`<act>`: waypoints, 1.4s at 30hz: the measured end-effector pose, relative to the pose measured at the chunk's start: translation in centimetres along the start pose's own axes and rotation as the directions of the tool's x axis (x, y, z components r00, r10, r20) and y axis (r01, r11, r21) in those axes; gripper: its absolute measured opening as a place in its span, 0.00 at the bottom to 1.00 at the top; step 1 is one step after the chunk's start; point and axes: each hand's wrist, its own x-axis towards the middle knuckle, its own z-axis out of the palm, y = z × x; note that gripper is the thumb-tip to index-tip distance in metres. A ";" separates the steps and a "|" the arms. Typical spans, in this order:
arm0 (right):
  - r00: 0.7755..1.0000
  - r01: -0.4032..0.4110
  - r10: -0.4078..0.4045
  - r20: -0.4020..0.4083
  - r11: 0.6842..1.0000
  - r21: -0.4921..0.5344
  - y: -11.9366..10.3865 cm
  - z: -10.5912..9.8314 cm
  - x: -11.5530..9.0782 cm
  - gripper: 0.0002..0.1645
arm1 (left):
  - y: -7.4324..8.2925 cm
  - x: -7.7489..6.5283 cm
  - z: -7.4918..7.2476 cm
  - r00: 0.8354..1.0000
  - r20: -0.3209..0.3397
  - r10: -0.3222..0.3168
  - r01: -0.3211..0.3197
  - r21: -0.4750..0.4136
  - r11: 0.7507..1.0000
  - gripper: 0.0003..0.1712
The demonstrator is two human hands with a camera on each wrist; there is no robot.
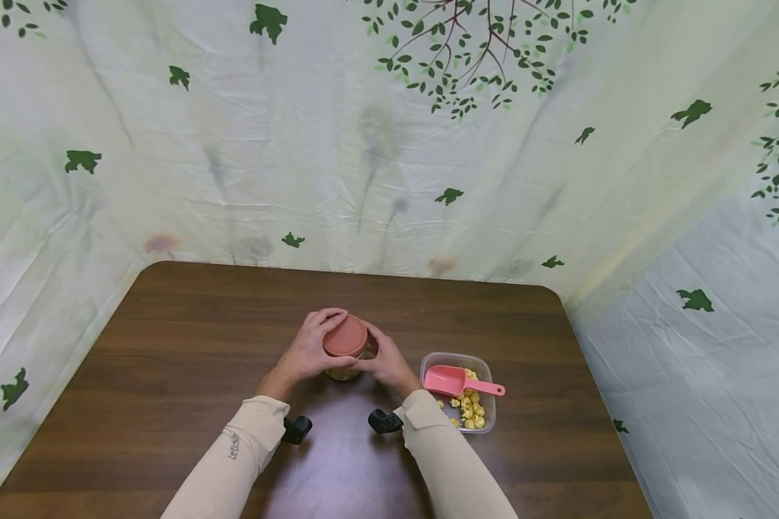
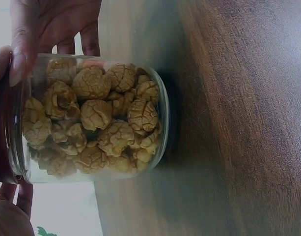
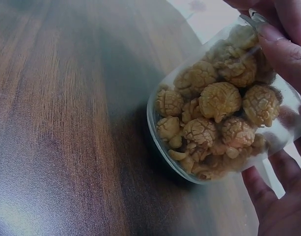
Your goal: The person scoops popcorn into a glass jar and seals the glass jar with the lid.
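A clear jar (image 2: 94,120) of caramel popcorn (image 3: 220,101) stands on the table, topped by a reddish-pink lid (image 1: 345,336). My left hand (image 1: 308,349) grips the lid from the left, thumb along its near edge. From the right, my right hand (image 1: 388,362) holds the jar's upper part, its thumb near the lid's rim in the right wrist view. Both thumbs come close together at the front of the jar. Whether the lid is fully seated cannot be told.
Right of my right forearm sits a clear plastic container (image 1: 490,425) with some popcorn in it. A pink scoop (image 1: 446,380) lies across it, handle over the right rim. The brown table (image 1: 234,310) ends at a leaf-print curtain (image 1: 337,180).
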 end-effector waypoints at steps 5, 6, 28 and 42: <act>1.000 -0.008 0.008 0.008 1.000 -0.012 -0.1 0.0 0.0 0.46 | 0.0 -0.1 0.0 1.000 0.002 -0.012 0.012 0.007 1.000 0.47; 1.000 -0.006 0.006 0.008 1.000 -0.016 -0.2 0.0 0.0 0.46 | 0.0 -0.1 0.0 1.000 0.001 -0.012 0.012 0.008 1.000 0.48; 0.999 -0.047 0.047 -0.008 0.999 0.003 -0.5 -0.1 -0.1 0.46 | -0.7 -0.7 -0.3 0.999 -0.015 -0.047 0.046 -0.058 0.997 0.58; 0.999 -0.038 0.039 -0.015 0.999 0.026 -0.2 0.2 -0.1 0.47 | -2.1 -3.2 0.5 0.961 -0.003 -0.278 0.264 -0.299 0.917 0.60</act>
